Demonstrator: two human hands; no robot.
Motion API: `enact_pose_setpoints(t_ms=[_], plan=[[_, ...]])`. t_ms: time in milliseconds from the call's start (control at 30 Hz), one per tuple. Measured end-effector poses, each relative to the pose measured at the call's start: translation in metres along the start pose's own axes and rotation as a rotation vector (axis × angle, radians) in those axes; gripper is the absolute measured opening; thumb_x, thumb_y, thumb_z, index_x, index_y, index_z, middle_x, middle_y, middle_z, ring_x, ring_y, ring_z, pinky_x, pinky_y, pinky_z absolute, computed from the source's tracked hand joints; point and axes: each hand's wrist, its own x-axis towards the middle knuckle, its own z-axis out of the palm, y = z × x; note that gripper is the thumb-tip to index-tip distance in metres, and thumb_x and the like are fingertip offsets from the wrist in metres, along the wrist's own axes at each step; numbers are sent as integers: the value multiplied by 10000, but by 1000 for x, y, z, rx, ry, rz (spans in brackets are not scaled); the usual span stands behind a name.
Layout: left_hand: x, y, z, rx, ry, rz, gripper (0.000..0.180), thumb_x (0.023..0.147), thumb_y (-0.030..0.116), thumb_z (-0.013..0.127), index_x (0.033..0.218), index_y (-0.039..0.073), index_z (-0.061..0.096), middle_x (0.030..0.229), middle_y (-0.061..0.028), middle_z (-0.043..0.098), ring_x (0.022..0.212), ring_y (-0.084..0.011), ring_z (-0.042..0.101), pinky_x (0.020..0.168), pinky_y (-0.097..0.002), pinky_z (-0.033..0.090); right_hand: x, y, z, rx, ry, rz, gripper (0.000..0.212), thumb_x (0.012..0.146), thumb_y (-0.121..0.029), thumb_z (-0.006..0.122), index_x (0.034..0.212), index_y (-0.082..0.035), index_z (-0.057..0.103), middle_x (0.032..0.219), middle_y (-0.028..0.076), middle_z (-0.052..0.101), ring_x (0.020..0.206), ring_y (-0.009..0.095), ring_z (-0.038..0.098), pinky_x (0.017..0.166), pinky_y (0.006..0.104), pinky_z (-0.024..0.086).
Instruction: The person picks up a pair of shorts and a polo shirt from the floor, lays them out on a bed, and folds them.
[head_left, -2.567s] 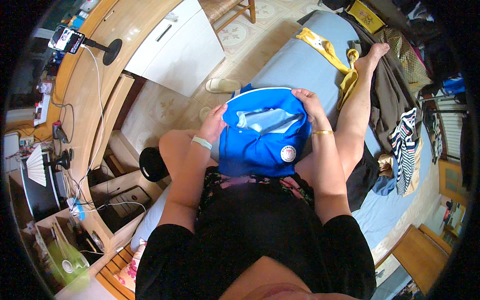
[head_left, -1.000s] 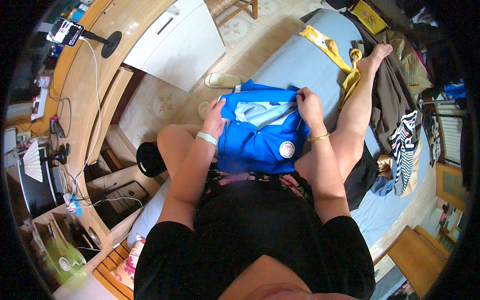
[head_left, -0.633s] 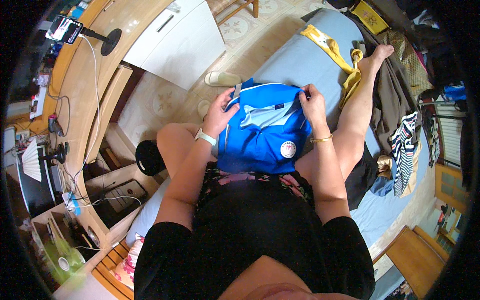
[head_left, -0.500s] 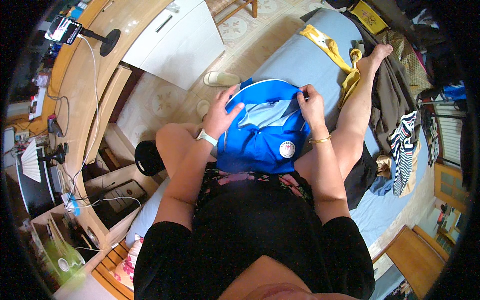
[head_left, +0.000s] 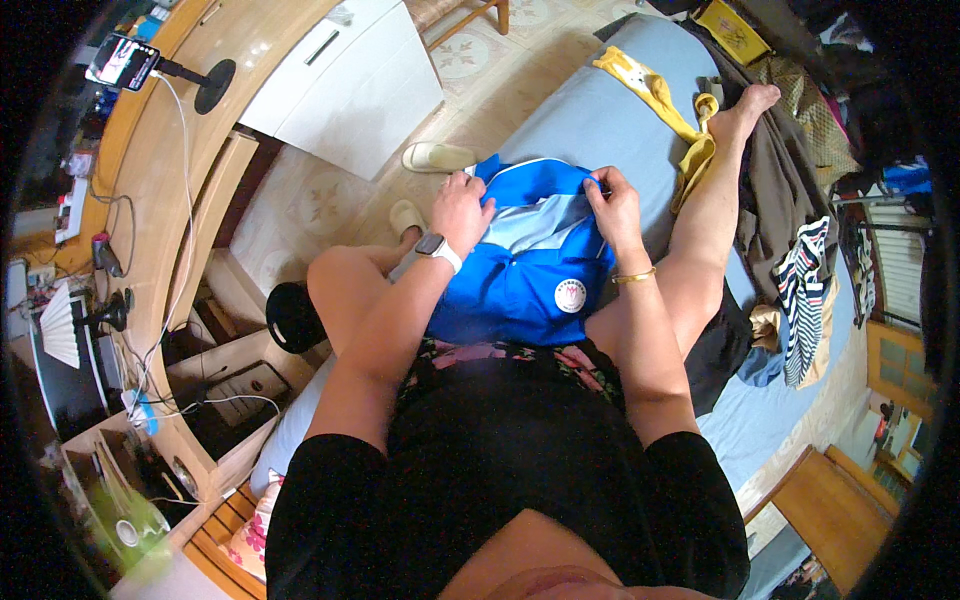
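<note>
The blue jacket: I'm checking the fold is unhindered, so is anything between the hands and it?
Nothing visible is. The left hand and right hand both already rest on the far edge of the blue jacket, fingers curled into the fabric, with it lying on the lap. The yellow garment lies apart on the bed.

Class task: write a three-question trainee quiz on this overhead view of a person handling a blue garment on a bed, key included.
1. True or false: both hands grip the blue garment.
2. Which wrist wears the watch? A left, B right.
3. Fill in: the yellow cloth lies on the ____.

Key: 1 true: the left hand and the right hand hold its upper edge. 2 A; the right wrist has a thin bangle. 3 bed.
</note>
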Motion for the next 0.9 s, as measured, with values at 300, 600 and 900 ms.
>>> enact_pose_setpoints(t_ms=[300, 600, 900], plan=[[8, -21, -16, -59, 13, -165, 201, 689, 192, 525, 642, -1, 556, 696, -202, 567, 597, -368, 532, 566, -430, 436, 6, 18, 2, -170, 107, 20, 162, 758, -186, 585, 810, -35, 559, 707, 160, 592, 658, 315, 578, 602, 366, 451], [4, -18, -3, -755, 212, -213, 199, 849, 185, 482, 851, -6, 537, 787, -125, 592, 690, -213, 564, 658, -327, 449, 5, 13, 11, 9, 148, -139, 205, 772, -180, 573, 870, 0, 576, 769, 149, 599, 718, 310, 563, 655, 361, 447], [-53, -25, 29, -778, 150, -332, 158, 793, 83, 546, 926, -2, 537, 810, -110, 582, 735, -192, 563, 676, -281, 448, -31, -19, 48, -118, -153, -314, 243, 726, -246, 619, 827, -27, 601, 842, 141, 593, 801, 301, 559, 700, 362, 457]])
